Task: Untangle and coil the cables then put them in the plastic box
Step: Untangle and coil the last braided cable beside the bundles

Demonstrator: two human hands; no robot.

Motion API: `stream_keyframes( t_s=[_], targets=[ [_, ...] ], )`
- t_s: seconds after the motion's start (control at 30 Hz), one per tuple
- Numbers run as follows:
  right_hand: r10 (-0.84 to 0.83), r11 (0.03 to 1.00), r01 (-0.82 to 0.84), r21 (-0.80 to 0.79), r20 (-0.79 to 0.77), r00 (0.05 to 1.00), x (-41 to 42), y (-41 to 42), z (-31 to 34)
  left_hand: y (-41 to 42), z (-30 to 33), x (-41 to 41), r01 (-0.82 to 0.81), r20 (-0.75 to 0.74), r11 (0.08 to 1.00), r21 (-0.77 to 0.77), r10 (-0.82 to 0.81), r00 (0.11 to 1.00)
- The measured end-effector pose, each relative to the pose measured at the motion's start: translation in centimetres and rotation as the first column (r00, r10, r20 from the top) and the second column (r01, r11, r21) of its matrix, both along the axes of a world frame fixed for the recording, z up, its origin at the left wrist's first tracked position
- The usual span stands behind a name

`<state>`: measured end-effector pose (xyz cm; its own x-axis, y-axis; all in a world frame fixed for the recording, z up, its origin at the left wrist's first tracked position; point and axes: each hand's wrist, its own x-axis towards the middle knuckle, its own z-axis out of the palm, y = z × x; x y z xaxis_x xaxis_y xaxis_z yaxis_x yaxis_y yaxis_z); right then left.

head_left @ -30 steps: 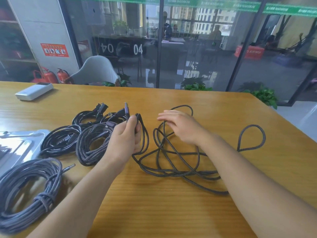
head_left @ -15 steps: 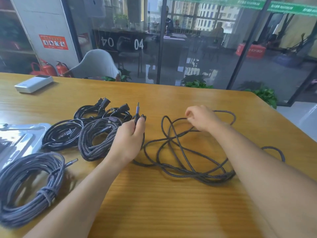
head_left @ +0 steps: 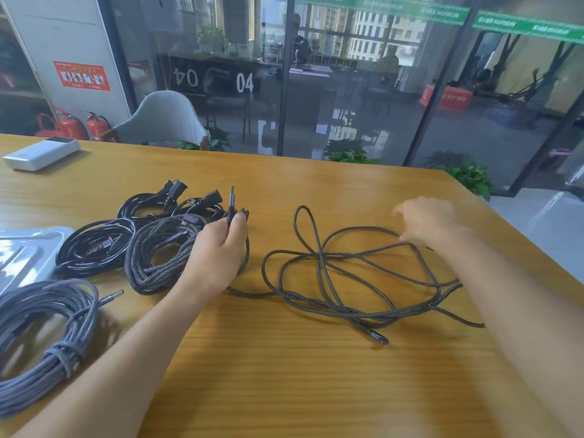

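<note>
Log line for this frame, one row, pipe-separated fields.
left hand: grips plug end of braided cable | right hand: pinches a strand of it, blurred | cable: loose loops on table | plastic box: no cable visible inside

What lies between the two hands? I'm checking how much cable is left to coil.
In the head view, loose loops of the braided cable sprawl on the wooden table between the left hand and the right hand.

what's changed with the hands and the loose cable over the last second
The right hand moved out to the right, dragging the loose cable into wider loops; its plug end now lies bare near the front. The left hand still grips the other plug end upright. The coiled cables on the left stayed put.
</note>
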<state>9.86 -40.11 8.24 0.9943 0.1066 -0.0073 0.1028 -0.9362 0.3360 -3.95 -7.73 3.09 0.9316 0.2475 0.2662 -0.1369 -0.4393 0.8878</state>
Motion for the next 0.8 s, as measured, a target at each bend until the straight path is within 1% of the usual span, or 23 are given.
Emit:
stream_keyframes(
  t_s=[0.03,0.07,0.1,0.13,0.17,0.27,0.33,0.4,0.5,0.57,0.63,0.67,0.73,0.8],
  targets=[
    [0.173,0.981,-0.171,0.091,-0.022,0.985,-0.5,0.7,-0.5,0.0,0.0,0.0,0.012,0.001,1.000,-0.021,-0.012,1.000],
    [0.338,0.921,-0.321,0.221,-0.044,0.940,-0.9,1.5,-1.1,0.0,0.1,-0.1,0.031,0.003,0.998,-0.053,-0.030,1.000],
    [0.459,0.848,-0.413,0.331,-0.069,0.886,-1.5,2.6,-1.7,0.0,0.1,-0.2,0.052,0.005,0.994,-0.092,-0.051,0.999],
    [0.533,0.791,-0.464,0.398,-0.078,0.842,-1.9,3.7,-2.4,0.0,0.2,-0.2,0.075,0.006,0.989,-0.131,-0.075,0.997],
    [0.571,0.759,-0.488,0.432,-0.079,0.817,-2.0,4.7,-3.1,0.0,0.3,-0.3,0.099,0.005,0.982,-0.163,-0.099,0.995],
    [0.627,0.715,-0.547,0.435,-0.051,0.778,-2.0,6.9,-3.7,-0.3,0.3,-0.6,0.146,0.002,0.972,-0.183,-0.148,0.989],
    [0.587,0.745,-0.522,0.416,-0.036,0.809,-1.9,7.4,-3.6,-0.4,0.2,-0.7,0.150,0.000,0.975,-0.165,-0.152,0.988],
    [0.492,0.799,-0.465,0.381,0.028,0.870,-1.5,7.3,-3.9,-0.4,0.1,-0.6,0.132,-0.007,0.979,-0.153,-0.135,0.991],
    [0.265,0.858,-0.323,0.399,0.196,0.944,-0.7,6.4,-4.4,-0.1,0.0,-0.3,0.115,-0.012,0.981,-0.157,-0.119,0.993],
    [0.107,0.865,-0.210,0.456,0.241,0.964,0.0,5.2,-4.5,-0.1,0.0,-0.2,0.113,-0.009,0.981,-0.158,-0.116,0.993],
    [-0.006,0.848,-0.116,0.517,0.230,0.973,0.5,3.7,-4.4,-0.1,-0.1,-0.1,0.104,-0.014,0.982,-0.155,-0.107,0.994],
    [-0.035,0.844,-0.079,0.531,0.201,0.979,0.6,3.2,-4.3,-0.1,-0.2,-0.1,0.099,-0.016,0.984,-0.147,-0.102,0.995],
    [-0.053,0.858,-0.025,0.513,0.136,0.989,0.6,2.1,-3.8,-0.2,-0.2,-0.1,0.086,-0.011,0.990,-0.113,-0.088,0.996],
    [-0.089,0.892,0.024,0.452,0.124,0.988,0.5,1.0,-2.9,-0.2,-0.1,-0.1,0.069,-0.002,0.995,-0.078,-0.069,0.998]
  ],
)
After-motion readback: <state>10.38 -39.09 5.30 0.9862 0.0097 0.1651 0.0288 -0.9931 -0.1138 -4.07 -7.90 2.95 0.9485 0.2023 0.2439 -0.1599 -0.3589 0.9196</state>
